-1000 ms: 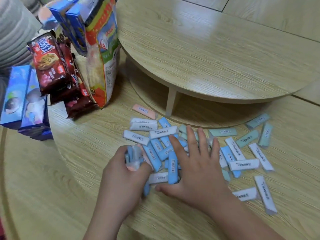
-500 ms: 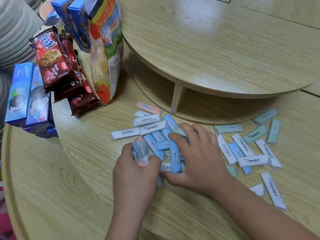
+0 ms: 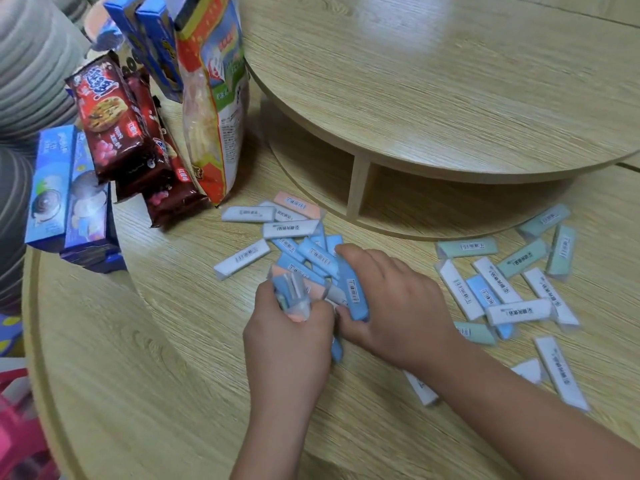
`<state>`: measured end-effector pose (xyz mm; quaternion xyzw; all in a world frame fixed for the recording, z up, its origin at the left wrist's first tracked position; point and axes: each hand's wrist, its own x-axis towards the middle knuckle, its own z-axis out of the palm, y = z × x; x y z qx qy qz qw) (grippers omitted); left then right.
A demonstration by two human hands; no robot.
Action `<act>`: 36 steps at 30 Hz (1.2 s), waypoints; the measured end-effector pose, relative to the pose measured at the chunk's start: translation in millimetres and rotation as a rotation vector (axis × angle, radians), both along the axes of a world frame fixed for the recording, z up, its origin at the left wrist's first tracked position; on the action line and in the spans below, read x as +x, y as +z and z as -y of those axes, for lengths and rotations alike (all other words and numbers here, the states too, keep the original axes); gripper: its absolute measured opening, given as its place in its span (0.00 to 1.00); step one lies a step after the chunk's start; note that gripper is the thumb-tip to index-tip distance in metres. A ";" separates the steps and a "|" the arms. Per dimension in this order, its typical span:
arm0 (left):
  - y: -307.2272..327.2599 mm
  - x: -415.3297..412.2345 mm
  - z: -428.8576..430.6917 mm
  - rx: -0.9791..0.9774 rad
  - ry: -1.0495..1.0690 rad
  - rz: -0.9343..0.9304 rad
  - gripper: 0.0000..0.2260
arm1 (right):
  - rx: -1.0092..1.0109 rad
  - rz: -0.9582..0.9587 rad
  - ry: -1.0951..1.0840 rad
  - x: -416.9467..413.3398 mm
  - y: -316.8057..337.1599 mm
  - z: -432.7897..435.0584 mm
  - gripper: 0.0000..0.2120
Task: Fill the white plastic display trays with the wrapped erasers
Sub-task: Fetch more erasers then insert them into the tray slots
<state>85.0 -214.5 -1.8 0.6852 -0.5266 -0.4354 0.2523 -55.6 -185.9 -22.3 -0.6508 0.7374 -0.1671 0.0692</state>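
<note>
Your left hand (image 3: pixel 287 337) grips eraser bundle (image 3: pixel 292 294), ends pointing 12 o'clock. Your right hand (image 3: pixel 398 306) pinches 1 blue eraser (image 3: pixel 355 292), just at 3 o'clock of bundle, long side 12 to 6. No tray seen.

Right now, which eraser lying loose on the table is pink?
The pink eraser lying farthest back; every other loose one is white, blue or green.

wrapped erasers (image 3: pixel 498 292) | blue, white, green, pink | scattered flat on table
</note>
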 end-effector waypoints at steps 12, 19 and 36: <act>4.4 -16.0 -2.0 0.048 -0.162 -0.142 0.09 | 0.035 0.069 0.069 -12.0 6.8 9.9 0.28; 2.7 -17.3 2.8 0.022 -0.172 -0.207 0.09 | 0.002 0.258 -0.044 -32.9 20.8 -5.7 0.26; 58.9 -87.1 -83.1 -0.014 -0.464 -0.344 0.10 | 0.033 0.721 -0.172 -77.7 69.8 -125.1 0.20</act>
